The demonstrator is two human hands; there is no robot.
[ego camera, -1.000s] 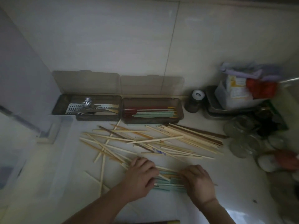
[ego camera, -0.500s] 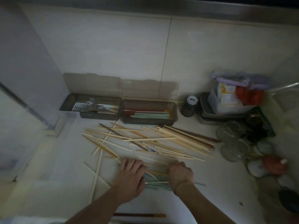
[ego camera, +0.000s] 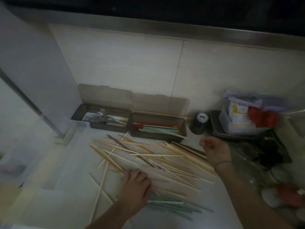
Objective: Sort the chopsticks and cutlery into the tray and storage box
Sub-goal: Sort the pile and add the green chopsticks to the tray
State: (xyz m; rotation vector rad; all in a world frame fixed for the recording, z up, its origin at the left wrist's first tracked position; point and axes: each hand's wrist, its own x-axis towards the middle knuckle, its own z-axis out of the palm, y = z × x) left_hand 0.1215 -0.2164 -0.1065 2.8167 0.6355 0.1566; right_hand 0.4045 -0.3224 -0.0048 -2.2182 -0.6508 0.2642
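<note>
Chopsticks (ego camera: 148, 156) getting sorted: right hand (ego camera: 214, 151) pinching one by the storage box (ego camera: 158, 128), left hand (ego camera: 136, 184) spread, pressing green ones (ego camera: 173, 207); probably boxing next.

left hand (ego camera: 135, 182) flat, right hand (ego camera: 214, 150) fisted

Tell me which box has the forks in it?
The left box, beside the grey wall panel, holds the metal forks. The right box holds only red and green chopsticks.
</note>
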